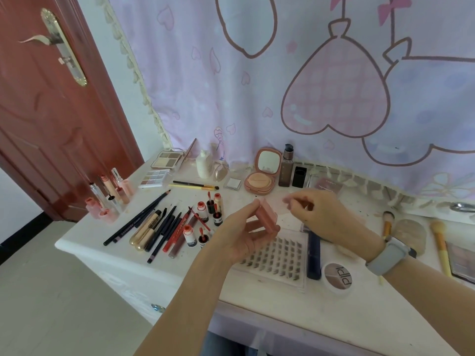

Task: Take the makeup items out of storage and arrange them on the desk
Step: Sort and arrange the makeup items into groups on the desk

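White desk (270, 314) carries the whole spread, with a lilac heart-print curtain (257, 86) hanging behind it. Nearest the hands lies a clear rectangular plastic tray (277, 258) holding rows of small dark lash clusters, and beside it a round white pot (337, 278) with a printed lid. At the back stands an open pink round compact (262, 173), its mirror lid raised and a beige puff sitting in the base. Left of centre, dark pencils and gold tubes (151, 227) lie fanned together, next to small red-capped bottles (205, 222). Above the tray, the left hand (244, 235) grasps a small pink rectangular case (266, 217), fingers curled round it. The right hand (316, 211), wearing a grey wristband, pinches a small pale pink piece (287, 201) just beside the case; what it is cannot be told.
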Tool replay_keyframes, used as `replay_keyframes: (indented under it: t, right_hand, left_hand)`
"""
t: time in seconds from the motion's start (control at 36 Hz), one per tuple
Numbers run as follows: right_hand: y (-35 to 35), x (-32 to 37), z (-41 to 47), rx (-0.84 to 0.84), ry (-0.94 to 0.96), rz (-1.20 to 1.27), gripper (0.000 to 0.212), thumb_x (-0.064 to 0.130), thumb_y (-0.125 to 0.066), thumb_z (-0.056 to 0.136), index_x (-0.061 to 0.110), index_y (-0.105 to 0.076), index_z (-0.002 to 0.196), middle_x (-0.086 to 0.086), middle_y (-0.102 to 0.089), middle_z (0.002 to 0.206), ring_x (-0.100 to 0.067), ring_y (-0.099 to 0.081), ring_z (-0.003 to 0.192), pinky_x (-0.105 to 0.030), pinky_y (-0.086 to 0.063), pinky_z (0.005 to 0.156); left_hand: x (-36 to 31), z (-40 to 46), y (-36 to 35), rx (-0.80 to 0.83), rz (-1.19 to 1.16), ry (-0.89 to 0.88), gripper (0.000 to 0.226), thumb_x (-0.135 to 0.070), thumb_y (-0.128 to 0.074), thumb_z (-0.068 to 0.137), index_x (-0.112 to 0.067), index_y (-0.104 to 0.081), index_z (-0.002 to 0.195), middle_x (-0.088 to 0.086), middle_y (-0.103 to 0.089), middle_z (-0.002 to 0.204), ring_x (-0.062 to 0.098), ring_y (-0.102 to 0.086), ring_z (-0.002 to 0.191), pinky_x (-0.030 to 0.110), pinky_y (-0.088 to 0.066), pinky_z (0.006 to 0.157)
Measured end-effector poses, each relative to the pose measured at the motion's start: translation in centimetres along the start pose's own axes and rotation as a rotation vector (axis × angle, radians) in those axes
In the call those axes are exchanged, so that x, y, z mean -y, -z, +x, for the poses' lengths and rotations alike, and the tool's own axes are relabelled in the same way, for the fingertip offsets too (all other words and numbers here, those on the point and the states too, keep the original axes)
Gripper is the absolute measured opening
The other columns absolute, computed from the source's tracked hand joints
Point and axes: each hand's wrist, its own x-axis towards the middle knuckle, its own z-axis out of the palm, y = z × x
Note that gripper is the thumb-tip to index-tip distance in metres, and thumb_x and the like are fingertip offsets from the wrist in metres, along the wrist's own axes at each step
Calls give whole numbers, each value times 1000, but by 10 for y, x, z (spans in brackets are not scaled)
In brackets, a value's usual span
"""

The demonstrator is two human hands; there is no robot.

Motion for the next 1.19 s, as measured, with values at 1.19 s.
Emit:
replay_keyframes:
  t: [1.19]
  right_hand:
    - [2, -52, 58, -87, -533, 151, 19, 10, -57, 84, 0, -67, 71, -7, -68, 61, -16, -68, 53, -25, -58, 60]
  left_hand:
    - [3, 71, -21, -254, 1737, -472, 22, -10, -32, 92, -10, -39, 113, 9, -51, 97, 26, -35, 101, 39, -28, 90]
